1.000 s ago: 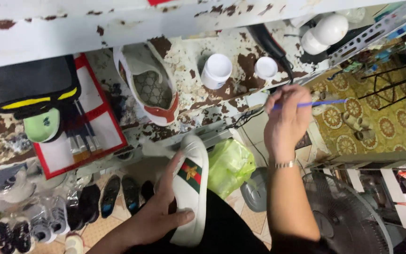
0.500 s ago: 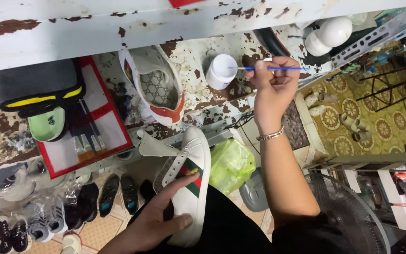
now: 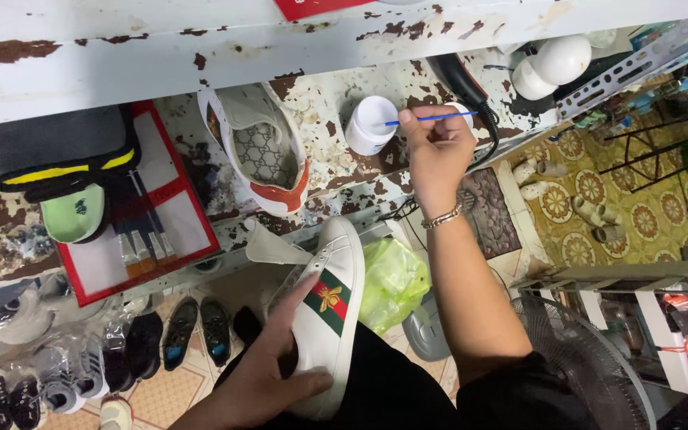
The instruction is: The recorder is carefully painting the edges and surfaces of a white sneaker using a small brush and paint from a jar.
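View from above a worn, rust-flecked table (image 3: pixel 336 171). L hand (image 3: pixel 268 374), at 7 o'clock, wraps fingers round a white sneaker (image 3: pixel 330 306) w/ green-red stripe, held on the lap. R hand (image 3: pixel 433 155), at 1 o'clock, pinches a thin blue brush (image 3: pixel 431 119), tip inside a small white jar (image 3: pixel 371 125) on the table. A second sneaker (image 3: pixel 260 151) lies at 11 o'clock.
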